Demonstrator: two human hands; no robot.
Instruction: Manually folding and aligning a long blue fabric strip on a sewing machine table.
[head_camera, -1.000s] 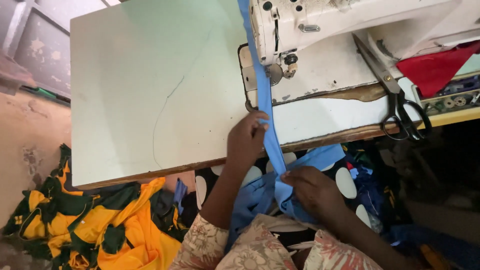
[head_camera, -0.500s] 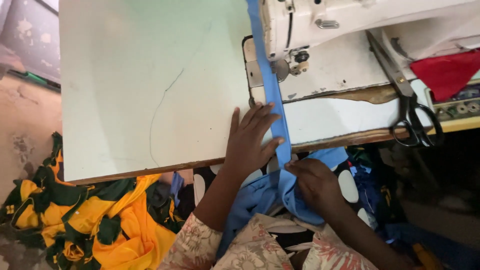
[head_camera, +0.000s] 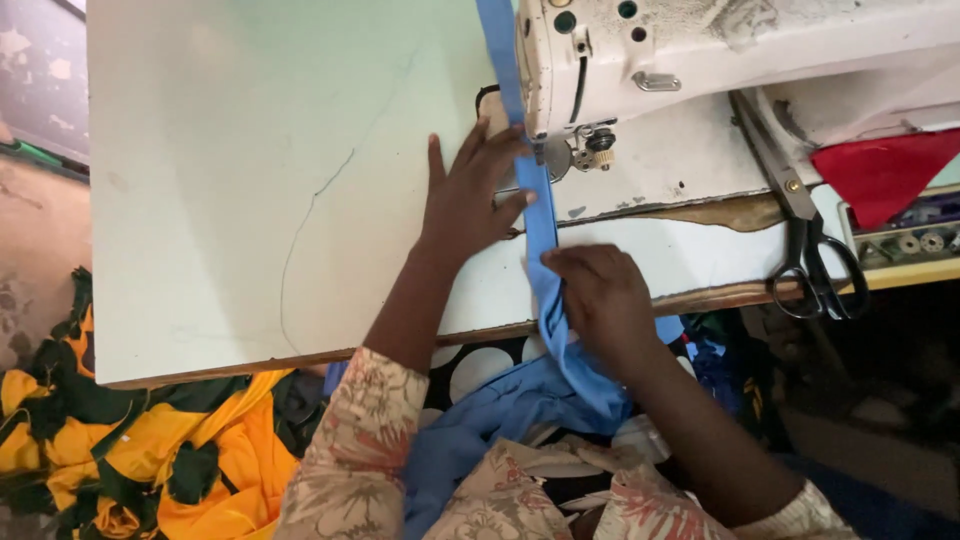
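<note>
A narrow blue fabric strip (head_camera: 541, 225) runs from the top of the view, past the needle area of a white sewing machine (head_camera: 700, 50), down to a bunch of blue cloth (head_camera: 500, 420) in my lap. My left hand (head_camera: 470, 195) lies flat on the pale table (head_camera: 250, 180) with fingers spread, its fingertips pressing the strip's left edge beside the presser foot (head_camera: 590, 140). Nearer me, at the table's front edge, my right hand (head_camera: 600, 295) pinches the strip.
Black-handled scissors (head_camera: 805, 230) lie to the right on the machine bed. Red cloth (head_camera: 880, 170) and a tray of bobbins (head_camera: 915, 240) sit at the far right. Yellow and green fabric (head_camera: 140, 450) is heaped on the floor at lower left.
My left hand slid forward from the table's front edge and spread flat beside the needle. My right hand moved up the strip onto the table edge. The view shifted closer.
</note>
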